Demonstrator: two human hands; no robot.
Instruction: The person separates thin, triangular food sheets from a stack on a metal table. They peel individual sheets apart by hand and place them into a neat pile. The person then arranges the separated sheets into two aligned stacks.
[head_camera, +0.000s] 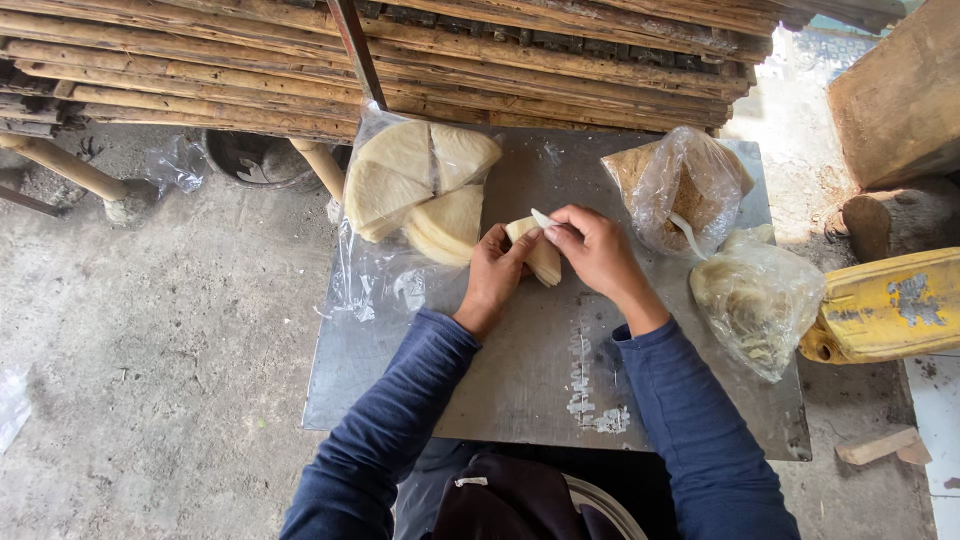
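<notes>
Pale wedge-shaped wrapper stack (545, 262) sat on metal table (520, 370), gripped at both ends, top sheet lifted.

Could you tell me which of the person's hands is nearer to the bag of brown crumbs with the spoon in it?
Right. The right hand is just left of the bag of brown crumbs; the left hand is farther left, beyond the folded wrapper.
</notes>
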